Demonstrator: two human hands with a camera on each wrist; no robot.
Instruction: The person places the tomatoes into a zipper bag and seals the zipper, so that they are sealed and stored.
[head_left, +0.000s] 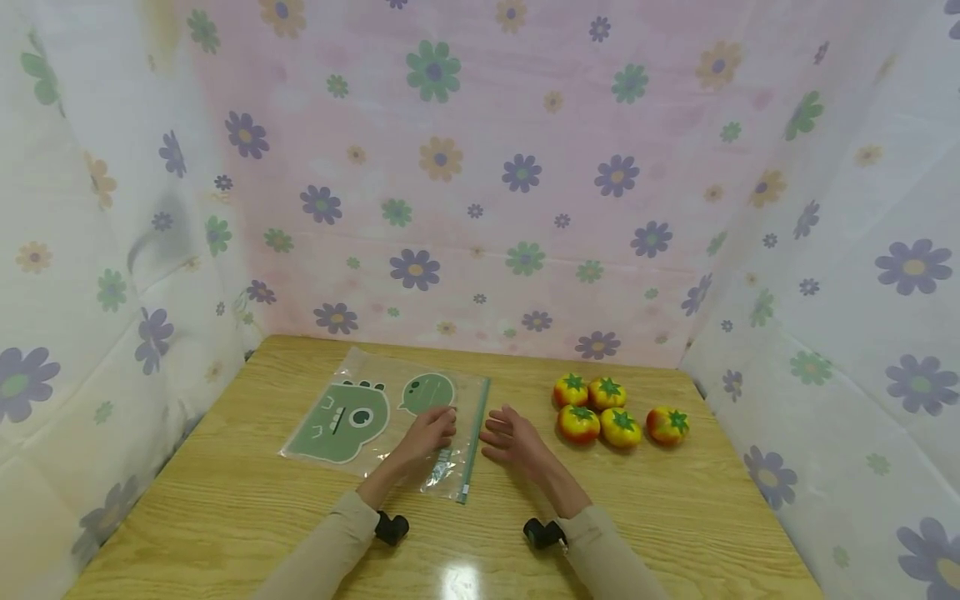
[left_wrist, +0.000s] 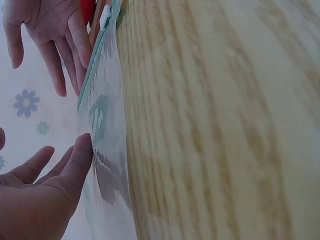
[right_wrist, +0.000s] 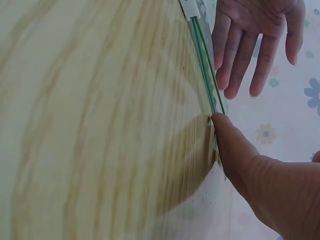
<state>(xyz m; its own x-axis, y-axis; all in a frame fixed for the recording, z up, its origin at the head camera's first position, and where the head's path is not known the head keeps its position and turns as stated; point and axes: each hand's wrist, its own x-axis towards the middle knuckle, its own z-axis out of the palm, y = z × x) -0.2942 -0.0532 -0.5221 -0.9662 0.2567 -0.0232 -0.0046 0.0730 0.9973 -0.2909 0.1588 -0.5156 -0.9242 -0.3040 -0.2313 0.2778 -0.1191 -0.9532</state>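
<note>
A clear zip bag (head_left: 397, 392) with green cartoon monster prints lies flat on the table, its green zip strip (head_left: 477, 433) along the right edge. A white slider (head_left: 465, 490) sits at the near end of that strip. My left hand (head_left: 431, 433) is over the right part of the bag, fingers relaxed and holding nothing; whether they touch the plastic I cannot tell. Just right of the zip strip is my right hand (head_left: 517, 442), its palm turned inward, fingers loosely extended with nothing in them. In the left wrist view the right hand (left_wrist: 52, 37) faces the left hand across the strip.
Several yellow-red tomato-like fruits (head_left: 579, 425) with green star-shaped tops stand to the right of my right hand. One fruit (head_left: 667, 426) is a little apart from the others. Flower-printed cloth (head_left: 480, 183) encloses the wooden table (head_left: 247, 517) at the back and both sides.
</note>
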